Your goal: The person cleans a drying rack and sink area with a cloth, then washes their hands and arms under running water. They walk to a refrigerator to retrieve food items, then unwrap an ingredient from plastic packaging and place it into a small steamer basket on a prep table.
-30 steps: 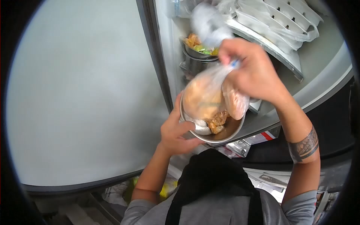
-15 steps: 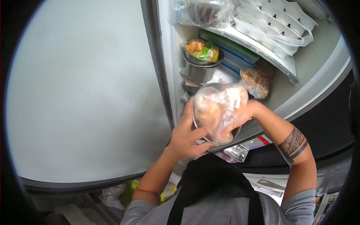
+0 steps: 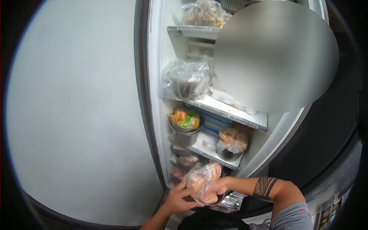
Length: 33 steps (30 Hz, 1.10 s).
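Note:
Low in front of the fridge shelves, a clear plastic bag (image 3: 200, 179) of pinkish-orange food sits in a round bowl (image 3: 221, 199). My left hand (image 3: 177, 198) grips the bowl's left side, its fingers curled around the rim. My right hand (image 3: 219, 186) is closed over the right side of the bag; the fingertips are partly hidden by plastic. What exactly the food is, I cannot make out.
The fridge door (image 3: 84, 115) stands open on the left. Metal pots (image 3: 184, 138) and another bagged food (image 3: 234, 140) rest on a lower shelf. Above sits a plastic-wrapped container (image 3: 188, 82). A grey blurred oval (image 3: 276, 57) hides the upper right.
The view has tilted up, showing more upper shelves. Both hands, with the bowl and bag, now appear lower in the picture. The same grip is kept.

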### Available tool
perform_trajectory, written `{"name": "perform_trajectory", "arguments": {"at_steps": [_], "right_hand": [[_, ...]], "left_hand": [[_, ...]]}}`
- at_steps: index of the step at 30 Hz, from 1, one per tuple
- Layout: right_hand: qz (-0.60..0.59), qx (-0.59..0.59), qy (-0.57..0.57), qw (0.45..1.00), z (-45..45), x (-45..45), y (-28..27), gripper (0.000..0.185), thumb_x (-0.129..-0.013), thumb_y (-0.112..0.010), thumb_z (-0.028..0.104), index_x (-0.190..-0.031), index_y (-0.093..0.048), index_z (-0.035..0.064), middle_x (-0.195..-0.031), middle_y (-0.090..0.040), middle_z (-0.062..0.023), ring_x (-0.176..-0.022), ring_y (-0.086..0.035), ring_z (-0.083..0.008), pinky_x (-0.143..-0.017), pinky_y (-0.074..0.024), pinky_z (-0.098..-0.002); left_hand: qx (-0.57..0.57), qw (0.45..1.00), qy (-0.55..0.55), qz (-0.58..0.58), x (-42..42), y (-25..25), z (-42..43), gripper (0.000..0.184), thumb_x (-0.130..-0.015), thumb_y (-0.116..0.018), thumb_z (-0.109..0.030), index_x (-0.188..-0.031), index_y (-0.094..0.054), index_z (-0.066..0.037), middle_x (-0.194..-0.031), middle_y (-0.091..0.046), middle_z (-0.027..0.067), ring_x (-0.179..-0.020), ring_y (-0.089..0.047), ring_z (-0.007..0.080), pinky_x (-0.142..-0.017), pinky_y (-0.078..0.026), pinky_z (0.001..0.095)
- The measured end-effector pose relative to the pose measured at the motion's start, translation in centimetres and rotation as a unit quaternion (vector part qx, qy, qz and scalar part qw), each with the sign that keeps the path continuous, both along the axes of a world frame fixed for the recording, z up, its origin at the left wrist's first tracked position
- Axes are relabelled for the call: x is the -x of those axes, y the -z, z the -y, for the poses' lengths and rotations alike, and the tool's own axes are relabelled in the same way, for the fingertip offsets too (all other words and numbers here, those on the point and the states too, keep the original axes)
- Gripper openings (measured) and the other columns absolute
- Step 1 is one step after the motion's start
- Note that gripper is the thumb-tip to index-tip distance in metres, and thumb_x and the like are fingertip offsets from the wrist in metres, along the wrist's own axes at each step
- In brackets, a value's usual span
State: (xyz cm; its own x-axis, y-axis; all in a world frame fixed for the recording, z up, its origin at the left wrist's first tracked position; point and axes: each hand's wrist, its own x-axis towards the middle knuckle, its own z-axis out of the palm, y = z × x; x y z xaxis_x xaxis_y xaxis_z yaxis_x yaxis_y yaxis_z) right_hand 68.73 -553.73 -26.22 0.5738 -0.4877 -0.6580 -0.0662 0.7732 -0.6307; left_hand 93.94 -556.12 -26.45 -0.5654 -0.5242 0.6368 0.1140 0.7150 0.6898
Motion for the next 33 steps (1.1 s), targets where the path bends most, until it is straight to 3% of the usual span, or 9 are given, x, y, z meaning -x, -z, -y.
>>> {"name": "perform_trajectory", "arguments": {"at_steps": [5, 11, 16, 20, 22, 26, 29, 30, 33], "right_hand": [[-0.003, -0.084, 0.049, 0.995, -3.4, -0.8, 1.2, 0.049, -0.085, -0.081, 0.008, -0.13, -0.062, 0.0063, -0.121, -0.071, -0.0083, -0.109, -0.07, -0.0197, -0.097, -0.0561, -0.0343], [-0.032, -0.089, 0.148, 0.984, -5.2, -0.6, 0.3, 0.063, -0.084, -0.081, 0.008, -0.141, -0.054, 0.0049, -0.135, -0.064, -0.0119, -0.123, -0.064, -0.0244, -0.104, -0.0521, -0.0408], [0.151, -0.056, 0.185, 0.969, -6.4, 0.6, 2.2, 0.059, -0.088, -0.07, 0.001, -0.144, -0.051, 0.0014, -0.138, -0.062, -0.0157, -0.128, -0.061, -0.0278, -0.111, -0.0477, -0.0445], [0.174, -0.072, 0.234, 0.954, -7.8, 0.9, 4.9, 0.058, -0.09, -0.067, 0.005, -0.145, -0.049, -0.0015, -0.139, -0.061, -0.0185, -0.129, -0.06, -0.0297, -0.111, -0.0471, -0.0454], [0.387, -0.016, 0.212, 0.897, -7.6, 1.5, 7.5, 0.061, -0.091, -0.068, 0.016, -0.145, -0.047, -0.0031, -0.14, -0.06, -0.0211, -0.126, -0.062, -0.0318, -0.111, -0.0474, -0.0458], [0.365, -0.028, 0.199, 0.909, -7.4, 0.4, 1.5, 0.066, -0.092, -0.067, 0.028, -0.146, -0.046, -0.0033, -0.136, -0.061, -0.022, -0.118, -0.066, -0.0371, -0.102, -0.0529, -0.0511], [0.347, -0.008, 0.174, 0.922, -5.4, 0.6, -0.7, 0.065, -0.092, -0.069, 0.023, -0.147, -0.046, -0.0019, -0.132, -0.063, -0.0206, -0.116, -0.066, -0.0359, -0.098, -0.055, -0.0521], [0.231, 0.08, 0.252, 0.936, -4.9, -1.2, -4.4, 0.065, -0.09, -0.073, 0.016, -0.147, -0.046, -0.0005, -0.131, -0.063, -0.02, -0.114, -0.067, -0.033, -0.098, -0.0562, -0.0502], [0.273, 0.236, 0.219, 0.907, -1.8, -4.7, -12.3, 0.065, -0.088, -0.075, 0.01, -0.145, -0.046, -0.0011, -0.132, -0.063, -0.0198, -0.115, -0.067, -0.0306, -0.099, -0.0565, -0.0477]], "left_hand": [[-0.093, 0.991, 0.077, 0.052, -0.6, 2.0, -1.2, 0.041, -0.063, -0.099, -0.022, -0.091, -0.075, -0.006, -0.151, -0.047, 0.0313, -0.137, -0.054, 0.0355, -0.109, -0.045, 0.0369], [-0.075, 0.992, 0.093, 0.033, -0.9, 1.2, -1.6, 0.036, -0.066, -0.097, -0.019, -0.089, -0.073, -0.006, -0.153, -0.042, 0.0354, -0.14, -0.051, 0.0364, -0.109, -0.045, 0.037], [-0.058, 0.993, 0.094, 0.049, -1.3, 0.1, -1.5, 0.036, -0.067, -0.096, -0.02, -0.091, -0.072, -0.006, -0.154, -0.039, 0.0364, -0.141, -0.05, 0.0375, -0.11, -0.045, 0.0374], [-0.002, 0.99, 0.12, 0.071, -1.2, -0.1, -0.4, 0.039, -0.066, -0.096, -0.026, -0.09, -0.071, -0.008, -0.153, -0.041, 0.0353, -0.134, -0.055, 0.0401, -0.105, -0.049, 0.0368], [0.018, 0.989, 0.129, 0.076, -1.8, 0.1, 0.4, 0.041, -0.066, -0.096, -0.031, -0.091, -0.071, -0.01, -0.151, -0.043, 0.0341, -0.126, -0.061, 0.0419, -0.101, -0.052, 0.0361], [-0.016, 0.996, 0.049, 0.078, -3.9, 1.4, 0.1, 0.041, -0.064, -0.097, -0.029, -0.086, -0.07, -0.008, -0.149, -0.046, 0.0354, -0.131, -0.059, 0.0396, -0.102, -0.051, 0.0375], [-0.052, 0.998, 0.024, 0.016, -4.2, 1.2, 1.3, 0.042, -0.059, -0.1, -0.025, -0.081, -0.069, -0.006, -0.144, -0.049, 0.0388, -0.137, -0.054, 0.0387, -0.105, -0.05, 0.04], [-0.038, 0.999, 0.003, -0.011, -4.6, 1.7, 2.2, 0.043, -0.058, -0.1, -0.024, -0.08, -0.069, -0.005, -0.141, -0.051, 0.0399, -0.137, -0.054, 0.0406, -0.105, -0.05, 0.0406], [-0.005, 0.989, -0.083, -0.125, -4.7, -2.9, 2.6, 0.043, -0.059, -0.1, -0.022, -0.08, -0.069, -0.001, -0.125, -0.063, 0.0378, -0.133, -0.056, 0.0445, -0.103, -0.049, 0.0428]]}}
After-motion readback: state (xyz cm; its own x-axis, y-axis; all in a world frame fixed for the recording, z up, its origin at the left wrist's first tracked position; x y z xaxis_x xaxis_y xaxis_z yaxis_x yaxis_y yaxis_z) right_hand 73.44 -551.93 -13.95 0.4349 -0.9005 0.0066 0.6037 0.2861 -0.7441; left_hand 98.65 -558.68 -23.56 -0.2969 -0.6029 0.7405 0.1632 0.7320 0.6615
